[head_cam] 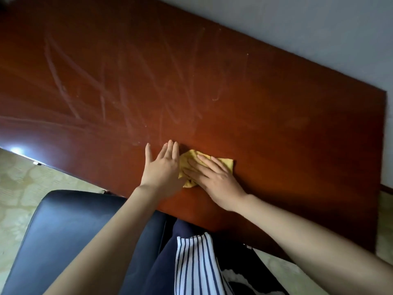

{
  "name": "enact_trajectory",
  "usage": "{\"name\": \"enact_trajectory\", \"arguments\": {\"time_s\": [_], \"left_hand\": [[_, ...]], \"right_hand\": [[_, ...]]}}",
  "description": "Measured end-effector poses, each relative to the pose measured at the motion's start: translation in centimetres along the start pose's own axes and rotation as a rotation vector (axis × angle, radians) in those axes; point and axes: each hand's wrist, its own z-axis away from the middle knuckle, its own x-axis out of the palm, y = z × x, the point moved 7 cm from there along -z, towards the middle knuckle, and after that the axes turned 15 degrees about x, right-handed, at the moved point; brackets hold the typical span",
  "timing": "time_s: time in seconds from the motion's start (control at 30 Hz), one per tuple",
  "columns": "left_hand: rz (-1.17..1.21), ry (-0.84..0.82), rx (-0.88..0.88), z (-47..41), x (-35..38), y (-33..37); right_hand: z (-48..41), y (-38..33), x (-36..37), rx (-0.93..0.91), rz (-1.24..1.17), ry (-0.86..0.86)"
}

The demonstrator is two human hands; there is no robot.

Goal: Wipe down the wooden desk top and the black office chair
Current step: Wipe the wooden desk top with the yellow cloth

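A reddish-brown wooden desk top (212, 81) fills most of the head view, with pale smear marks across its middle. A yellow cloth (225, 162) lies near the front edge. My right hand (214, 177) presses flat on the cloth with straight fingers. Just left of the cloth, my left hand (163, 167) rests flat on the wood with its fingers straight, its edge touching the cloth. The black office chair (63, 231) stands at the lower left, partly hidden by my left forearm.
A grey wall (319, 22) runs behind the desk's far edge. Pale patterned floor (21, 188) shows left of the chair and at the lower right. My striped shirt (195, 262) and dark trousers sit against the desk's front edge.
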Motion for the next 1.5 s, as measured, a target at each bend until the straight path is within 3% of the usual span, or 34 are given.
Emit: {"name": "enact_trajectory", "arguments": {"time_s": [0.23, 0.4, 0.7, 0.83, 0.93, 1.3, 1.5], "left_hand": [[0.022, 0.014, 0.005, 0.1, -0.3, 0.5], [0.043, 0.065, -0.129, -0.7, -1.2, 0.9], [0.072, 0.294, -0.402, -2.9, -5.0, 0.9], [0.103, 0.367, -0.394, -5.7, -6.2, 0.9], [0.082, 0.411, -0.353, -8.1, -7.0, 1.1], [0.144, 0.491, -0.192, -16.1, -7.0, 1.7], [0.11, 0.514, -0.123, -20.3, -7.6, 2.3]], "right_hand": [[-0.6, 1.9, 0.4, -0.261, 0.161, -0.175], [-6.3, 5.2, -1.4, -0.271, 0.196, -0.195], [-20.0, 11.1, -6.5, -0.08, 0.084, -0.172], [-23.5, 13.4, -7.4, 0.102, 0.018, -0.077], [-22.4, 13.3, -7.2, 0.135, -0.023, 0.019], [-3.2, 16.7, -4.7, -0.377, 0.083, -0.065], [-0.8, 20.6, -5.7, -0.586, 0.181, -0.23]]}}
